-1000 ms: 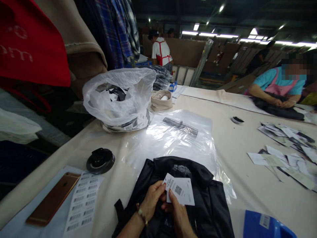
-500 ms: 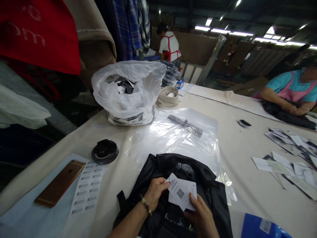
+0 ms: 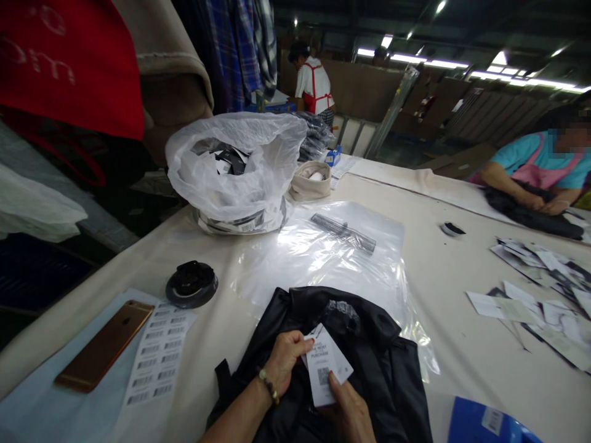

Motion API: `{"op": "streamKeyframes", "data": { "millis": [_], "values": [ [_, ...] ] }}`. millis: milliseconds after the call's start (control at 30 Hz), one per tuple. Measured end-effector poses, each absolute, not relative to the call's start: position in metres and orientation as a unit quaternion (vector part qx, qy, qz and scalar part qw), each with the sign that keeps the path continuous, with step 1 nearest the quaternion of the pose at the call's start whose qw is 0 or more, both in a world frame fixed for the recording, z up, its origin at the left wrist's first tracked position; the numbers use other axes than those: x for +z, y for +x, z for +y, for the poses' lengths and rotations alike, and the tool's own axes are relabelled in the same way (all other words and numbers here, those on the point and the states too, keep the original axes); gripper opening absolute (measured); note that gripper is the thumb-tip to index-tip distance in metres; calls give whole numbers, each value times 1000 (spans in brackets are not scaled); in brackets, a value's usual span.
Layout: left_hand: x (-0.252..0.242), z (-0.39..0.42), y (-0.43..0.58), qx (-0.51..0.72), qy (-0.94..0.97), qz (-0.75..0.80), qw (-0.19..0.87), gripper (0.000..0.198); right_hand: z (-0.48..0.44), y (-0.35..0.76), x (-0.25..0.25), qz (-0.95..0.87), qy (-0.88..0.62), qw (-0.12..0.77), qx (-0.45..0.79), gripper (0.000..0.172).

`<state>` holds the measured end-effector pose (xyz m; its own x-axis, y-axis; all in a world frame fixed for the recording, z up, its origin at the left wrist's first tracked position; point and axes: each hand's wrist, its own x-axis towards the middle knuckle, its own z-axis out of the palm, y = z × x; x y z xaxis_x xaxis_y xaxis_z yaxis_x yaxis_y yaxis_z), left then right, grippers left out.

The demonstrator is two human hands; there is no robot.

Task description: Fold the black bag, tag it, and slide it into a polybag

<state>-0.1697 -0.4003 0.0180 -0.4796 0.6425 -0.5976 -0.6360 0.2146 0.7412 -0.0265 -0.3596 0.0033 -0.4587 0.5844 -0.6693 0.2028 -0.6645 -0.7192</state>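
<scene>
A black leather-look jacket (image 3: pixel 369 363) lies collar-up at the near edge of the table, partly on a clear plastic bag (image 3: pixel 323 252). Over it I hold a white hang tag (image 3: pixel 325 366) printed with text and a QR code. My left hand (image 3: pixel 284 360), with a bead bracelet at the wrist, pinches the tag's upper left corner. My right hand (image 3: pixel 346 409) grips the tag's lower edge with thumb on top. Both hands are closed on the tag.
A gold phone (image 3: pixel 106 344) and barcode sticker sheets (image 3: pixel 154 360) lie at left, a black round holder (image 3: pixel 191 284) beyond them. A white bag of tags (image 3: pixel 235 166) stands behind. Loose paper tags (image 3: pixel 540 289) lie at right near a seated person (image 3: pixel 535 172). A blue tray (image 3: pixel 484 424) sits near right.
The tag has turned from lying wide to standing upright in my hands and shifted slightly left. My right hand slid under its lower edge.
</scene>
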Motion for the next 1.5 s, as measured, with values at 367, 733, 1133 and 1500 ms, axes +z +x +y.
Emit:
{"op": "streamKeyframes", "data": {
  "millis": [367, 733, 1133, 1500],
  "values": [
    [38, -384, -169, 547, 174, 690, 440, 13, -305, -35, 52, -687, -459, 107, 552, 59],
    [15, -350, -150, 505, 298, 776, 233, 28, -287, -49, 40, -678, -434, 137, 577, 53],
    [-2, -309, -177, 252, 562, 788, 20, 39, -286, -43, -21, -574, -497, 195, 621, 47],
    [28, -243, -212, 74, 587, 753, 286, 44, -296, -46, -19, -606, -539, 207, 547, 40]
  ]
}}
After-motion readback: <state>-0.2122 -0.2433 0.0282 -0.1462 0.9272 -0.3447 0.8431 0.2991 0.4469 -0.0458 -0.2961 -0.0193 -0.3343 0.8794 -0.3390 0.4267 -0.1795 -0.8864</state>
